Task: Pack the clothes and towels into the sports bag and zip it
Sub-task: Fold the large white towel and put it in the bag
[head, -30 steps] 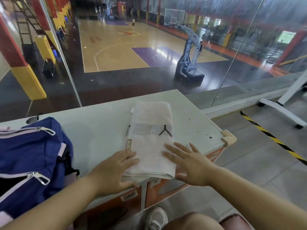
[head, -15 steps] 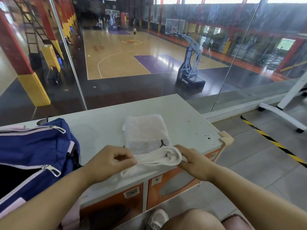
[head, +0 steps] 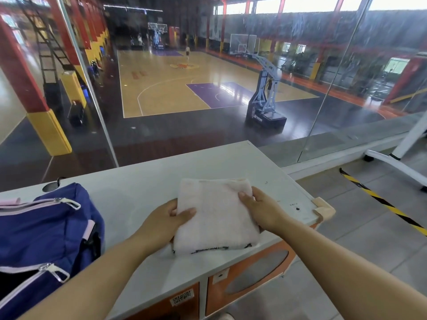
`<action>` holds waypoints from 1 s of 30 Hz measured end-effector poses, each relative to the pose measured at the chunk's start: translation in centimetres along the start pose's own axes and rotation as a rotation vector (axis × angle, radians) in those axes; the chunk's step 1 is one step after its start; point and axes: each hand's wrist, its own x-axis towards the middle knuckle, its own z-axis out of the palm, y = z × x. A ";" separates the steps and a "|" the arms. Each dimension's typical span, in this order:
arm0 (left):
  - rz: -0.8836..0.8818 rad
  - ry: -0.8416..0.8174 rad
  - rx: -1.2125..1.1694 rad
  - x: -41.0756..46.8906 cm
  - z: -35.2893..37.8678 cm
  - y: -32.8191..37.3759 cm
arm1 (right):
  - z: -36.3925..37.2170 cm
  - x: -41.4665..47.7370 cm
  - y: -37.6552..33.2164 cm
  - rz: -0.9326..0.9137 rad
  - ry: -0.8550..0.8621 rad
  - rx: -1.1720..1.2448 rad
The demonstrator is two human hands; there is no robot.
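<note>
A pale pink towel (head: 217, 213), folded into a rough square, lies on the grey cabinet top (head: 143, 188) near its front edge. My left hand (head: 166, 220) grips the towel's left edge, thumb on top. My right hand (head: 261, 209) holds its right edge the same way. The blue sports bag (head: 46, 234) with pale pink zips stands at the left end of the cabinet, its main zip open and the inside dark. The bag is a short distance left of my left hand.
A glass wall (head: 208, 88) rises right behind the cabinet, with a basketball court below it. The cabinet's right corner carries a beige guard (head: 323, 209). Yellow-black floor tape (head: 381, 204) and a white frame leg (head: 392, 158) are on the right.
The long towel was lying flat under both palms. Both hands lifted its near end and folded it over, and the towel is now a shorter square held at both sides.
</note>
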 end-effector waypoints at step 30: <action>0.398 -0.081 0.877 -1.5 -0.6 -5.9 | 2.1 -3.0 4.7 -0.587 0.006 -0.768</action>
